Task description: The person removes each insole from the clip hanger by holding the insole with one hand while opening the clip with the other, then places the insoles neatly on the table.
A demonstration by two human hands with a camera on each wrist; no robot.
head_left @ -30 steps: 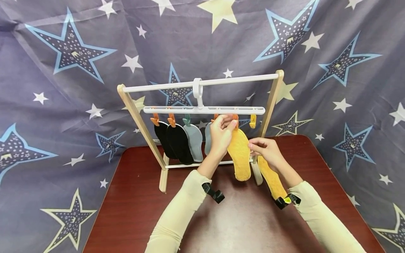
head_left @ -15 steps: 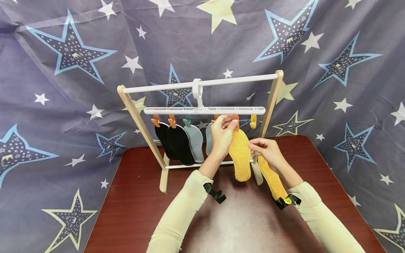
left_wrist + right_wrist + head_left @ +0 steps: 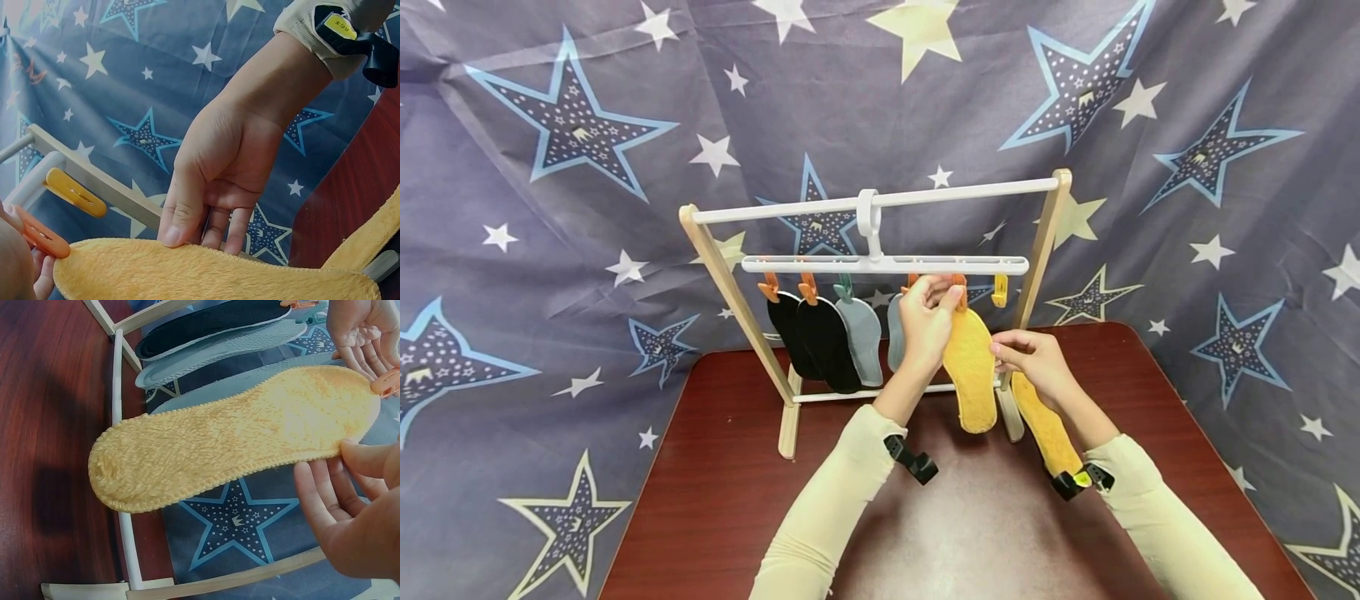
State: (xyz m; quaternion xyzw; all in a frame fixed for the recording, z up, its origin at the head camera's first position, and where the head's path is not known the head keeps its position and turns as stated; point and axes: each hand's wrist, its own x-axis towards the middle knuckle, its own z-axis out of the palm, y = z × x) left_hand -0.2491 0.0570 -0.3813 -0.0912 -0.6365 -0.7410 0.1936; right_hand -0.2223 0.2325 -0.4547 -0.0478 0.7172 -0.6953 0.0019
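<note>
A yellow fuzzy insole point(image 3: 970, 367) hangs toe-up from an orange clothespin point(image 3: 959, 293) on the white hanger point(image 3: 880, 264). My left hand point(image 3: 923, 325) pinches that clothespin, its thumb beside the insole's top end. With thumb and fingers, my right hand point(image 3: 1037, 362) pinches the insole's right edge near the top, as the right wrist view also shows. To the right a yellow clothespin point(image 3: 1000, 291) hangs with nothing in it. Two black insoles point(image 3: 827, 346) and a grey-blue insole point(image 3: 860, 337) hang at the left. Another grey-blue insole point(image 3: 896, 333) is partly hidden behind my left hand.
A second yellow insole point(image 3: 1045, 425) lies on the dark red table point(image 3: 722, 500), partly behind my right wrist. The hanger hooks over the top bar of a wooden rack point(image 3: 730, 279). Behind it hangs a star-patterned cloth point(image 3: 625, 333).
</note>
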